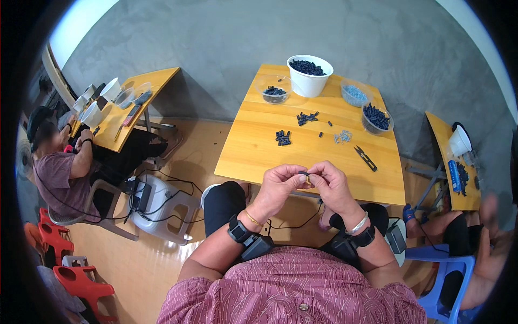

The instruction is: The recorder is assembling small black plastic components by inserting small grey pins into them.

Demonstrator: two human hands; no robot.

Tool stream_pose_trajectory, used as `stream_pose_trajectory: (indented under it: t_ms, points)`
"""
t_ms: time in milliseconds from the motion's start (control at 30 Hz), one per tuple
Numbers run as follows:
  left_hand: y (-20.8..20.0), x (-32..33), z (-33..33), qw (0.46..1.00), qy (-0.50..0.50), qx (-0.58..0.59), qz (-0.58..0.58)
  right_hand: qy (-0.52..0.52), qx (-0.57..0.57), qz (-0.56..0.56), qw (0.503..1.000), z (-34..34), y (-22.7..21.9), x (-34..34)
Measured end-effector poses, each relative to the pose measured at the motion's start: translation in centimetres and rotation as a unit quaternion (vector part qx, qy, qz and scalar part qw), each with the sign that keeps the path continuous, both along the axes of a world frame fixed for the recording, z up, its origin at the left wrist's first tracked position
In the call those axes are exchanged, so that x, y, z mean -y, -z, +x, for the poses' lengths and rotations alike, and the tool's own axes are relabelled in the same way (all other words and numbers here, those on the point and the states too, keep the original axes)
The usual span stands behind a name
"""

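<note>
Just over the near edge of the wooden table (237, 156), my left hand (280, 186) and my right hand (331, 186) meet fingertip to fingertip. Both pinch a small black part (304, 173), mostly covered by the fingers. Beyond them lie two little piles of black parts (283, 139), one farther back, with a couple of loose ones to their right. A small heap of pale, clear-looking bits (342, 136) is beside these. Black thread snips (366, 159) rest to the right of my right hand, touched by neither hand.
A white bucket (309, 85) of black parts stands at the back. Clear tubs hold black parts (275, 96), pale blue bits (354, 94) and more black parts (376, 117). People sit at side tables left (129, 121) and right (450, 162). Cables and a grey stool (162, 210) are on the left.
</note>
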State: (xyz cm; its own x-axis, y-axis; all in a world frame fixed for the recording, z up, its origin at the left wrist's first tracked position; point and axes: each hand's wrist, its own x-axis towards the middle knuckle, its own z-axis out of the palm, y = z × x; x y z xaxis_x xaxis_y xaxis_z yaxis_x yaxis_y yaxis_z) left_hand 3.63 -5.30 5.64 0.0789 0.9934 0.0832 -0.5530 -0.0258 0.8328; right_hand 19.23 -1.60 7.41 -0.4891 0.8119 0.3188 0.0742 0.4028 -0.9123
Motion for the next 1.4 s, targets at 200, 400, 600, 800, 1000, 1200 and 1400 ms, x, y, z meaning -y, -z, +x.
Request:
stream_pose_trajectory:
  t_ms: [200, 400, 600, 800, 1000, 1200, 1400]
  points:
    - [1.9, -1.8, 0.5, 0.999, -0.025, -0.033, -0.018, 0.0, -0.097, -0.087, 0.991, -0.3, 2.0, -1.4]
    - [5.9, -5.4, 1.5, 0.91, -0.154, -0.367, 0.114, 0.107, 0.058, 0.114, 0.986, 0.6, 6.3, -4.2]
    - [5.8, -6.0, 1.8, 0.799, -0.2, -0.517, 0.231, 0.115, 0.138, 0.234, 0.956, 1.2, 6.9, -5.2]
    - [6.4, -6.1, 1.3, 0.791, -0.202, -0.524, 0.244, 0.151, 0.101, 0.133, 0.974, 2.8, 6.3, -6.1]
    - [4.9, -5.4, -0.2, 0.983, -0.115, -0.136, -0.039, 0.175, 0.118, 0.073, 0.975, 3.4, 6.6, -6.8]
    - [4.0, -4.7, -0.6, 0.991, -0.057, 0.085, -0.083, 0.156, 0.238, 0.121, 0.951, -0.2, 4.8, -8.7]
    - [2.8, -4.3, -0.9, 0.981, 0.032, 0.157, -0.111, 0.132, 0.306, 0.228, 0.915, 0.2, 6.3, -9.5]
